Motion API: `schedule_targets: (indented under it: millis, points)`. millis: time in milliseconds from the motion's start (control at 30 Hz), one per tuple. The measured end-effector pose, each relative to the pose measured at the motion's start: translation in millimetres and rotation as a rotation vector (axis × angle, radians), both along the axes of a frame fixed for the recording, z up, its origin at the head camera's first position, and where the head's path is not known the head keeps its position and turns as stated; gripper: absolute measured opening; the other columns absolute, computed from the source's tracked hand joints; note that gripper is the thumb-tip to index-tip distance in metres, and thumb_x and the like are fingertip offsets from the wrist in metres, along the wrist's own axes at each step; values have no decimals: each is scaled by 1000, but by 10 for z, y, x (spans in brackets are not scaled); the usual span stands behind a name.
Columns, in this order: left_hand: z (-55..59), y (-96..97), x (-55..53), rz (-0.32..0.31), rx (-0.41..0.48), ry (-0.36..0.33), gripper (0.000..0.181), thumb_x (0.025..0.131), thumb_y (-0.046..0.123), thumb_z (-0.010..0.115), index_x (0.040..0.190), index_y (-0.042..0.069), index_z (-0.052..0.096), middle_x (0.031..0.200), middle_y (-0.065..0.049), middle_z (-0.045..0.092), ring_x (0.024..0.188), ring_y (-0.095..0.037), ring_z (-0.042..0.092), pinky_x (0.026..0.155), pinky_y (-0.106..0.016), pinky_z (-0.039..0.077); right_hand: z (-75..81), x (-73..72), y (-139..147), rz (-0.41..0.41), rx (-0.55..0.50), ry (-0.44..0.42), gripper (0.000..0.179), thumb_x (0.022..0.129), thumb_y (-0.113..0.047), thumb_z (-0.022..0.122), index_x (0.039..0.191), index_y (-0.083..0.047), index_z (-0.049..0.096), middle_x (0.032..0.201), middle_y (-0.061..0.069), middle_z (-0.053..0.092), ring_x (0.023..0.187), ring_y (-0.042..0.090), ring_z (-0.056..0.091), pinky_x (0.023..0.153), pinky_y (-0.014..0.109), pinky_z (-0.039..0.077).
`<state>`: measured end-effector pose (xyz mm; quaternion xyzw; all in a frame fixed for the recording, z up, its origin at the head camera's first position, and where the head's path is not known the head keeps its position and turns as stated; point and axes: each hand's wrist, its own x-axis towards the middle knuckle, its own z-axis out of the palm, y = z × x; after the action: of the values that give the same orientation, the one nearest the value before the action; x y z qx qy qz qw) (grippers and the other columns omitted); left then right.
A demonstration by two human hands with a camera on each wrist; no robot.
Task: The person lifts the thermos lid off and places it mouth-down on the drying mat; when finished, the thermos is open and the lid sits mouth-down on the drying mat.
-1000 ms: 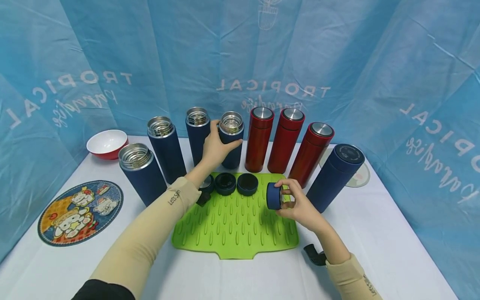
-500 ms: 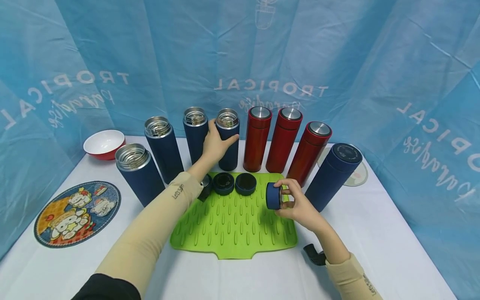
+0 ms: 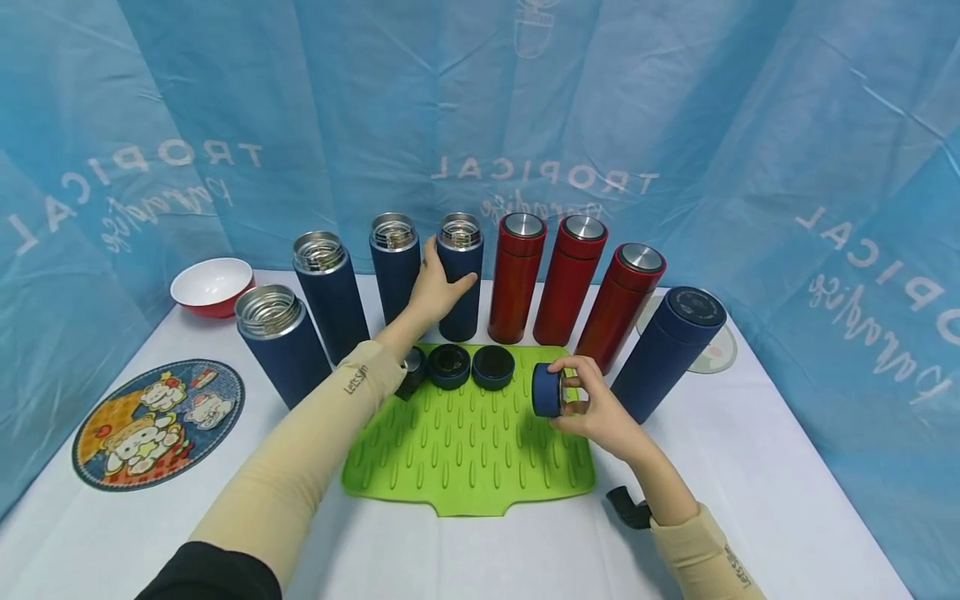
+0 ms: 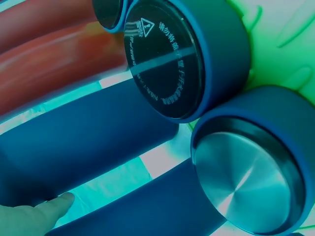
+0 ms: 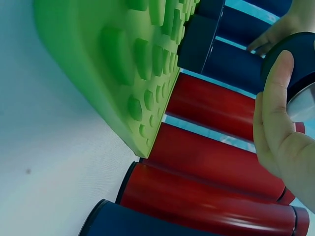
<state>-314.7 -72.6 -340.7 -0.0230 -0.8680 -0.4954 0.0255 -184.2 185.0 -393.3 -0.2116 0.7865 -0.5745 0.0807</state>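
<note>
My left hand (image 3: 433, 293) reaches to the back and grips an uncapped blue thermos bottle (image 3: 459, 308) around its upper body, thumb on the front right side, fingers at the left. That bottle stands upright, its steel neck showing. In the left wrist view one fingertip (image 4: 64, 202) meets the bottle's edge. Over the right of the green mat (image 3: 472, 475), my right hand (image 3: 592, 408) pinches a blue bottle lid (image 3: 547, 392) on its side between thumb and fingers; its steel inside shows in the right wrist view. Two dark lids (image 3: 448, 367) lie along the mat's back edge, beside another partly behind the left sleeve.
Three more open blue bottles (image 3: 343, 308) stand to the left. Red bottles (image 3: 517, 283) with steel tops and a capped blue bottle (image 3: 667, 354) stand right. A bowl (image 3: 213, 287) and a round cartoon mat (image 3: 159, 425) lie at the left.
The blue bottle in my left hand has shifted slightly back and straightened upright. My right hand holds the lid in the same place.
</note>
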Motion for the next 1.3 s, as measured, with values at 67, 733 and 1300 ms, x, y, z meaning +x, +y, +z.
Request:
schedule_targets:
  millis: [67, 733, 1300]
  points:
    - [6, -21, 29, -12, 18, -2, 91, 88, 35, 61, 148, 14, -4, 151, -18, 15, 137, -33, 21, 107, -49, 25, 0, -8, -5, -4, 3, 2, 60, 72, 9, 68, 122, -11, 41, 133, 11, 25, 112, 35, 41, 73, 28, 49]
    - [54, -323, 594, -174, 182, -7, 76, 92, 30, 56, 149, 22, 6, 150, -15, 21, 135, -35, 26, 105, -47, 31, 0, -186, -102, -94, 63, -23, 50, 80, -13, 72, 122, -17, 45, 128, 11, 29, 110, 33, 37, 82, 39, 47]
    - [-122, -704, 1187, -161, -113, 111, 59, 93, 26, 55, 144, 11, 29, 144, -15, 32, 128, -35, 37, 98, -50, 37, -47, -568, -137, -161, 380, 50, 58, 77, -17, 75, 129, -21, 49, 122, 15, 43, 109, 31, 41, 83, 47, 43]
